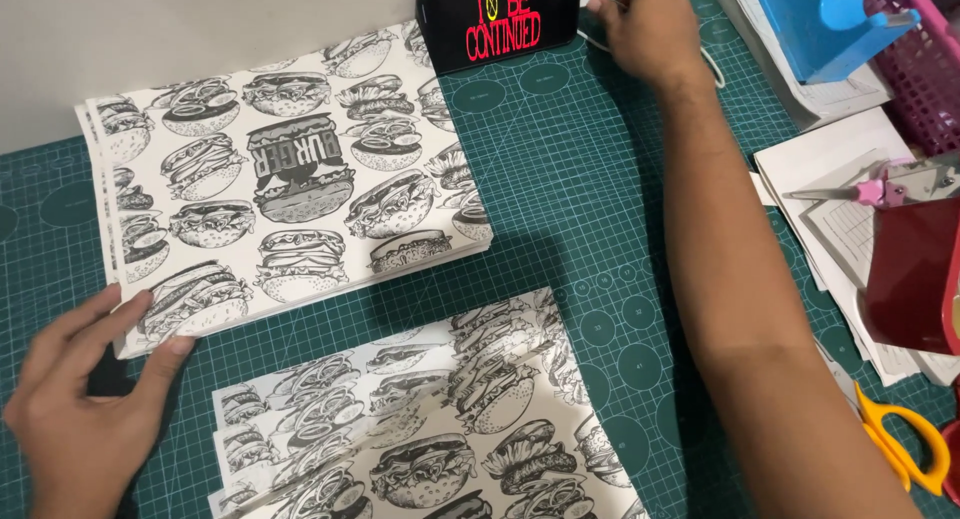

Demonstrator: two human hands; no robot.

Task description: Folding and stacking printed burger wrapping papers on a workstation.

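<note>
So, left hand (75,399) spread flat, fingertips touching near corner of burger-print paper stack (290,194), gripping nothing. Stack runs long axis left-right, up-right of that hand. Right hand (645,24) far off at phone (500,19), grip unclear. Left nearer.

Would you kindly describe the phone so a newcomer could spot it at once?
Start at the green cutting mat and follow its far edge to the pale wall. There, by the right hand, a black phone leans on its long side. It alone glows, with red lettering on a dark screen, unlike the burger-print paper stack beside it.
</note>
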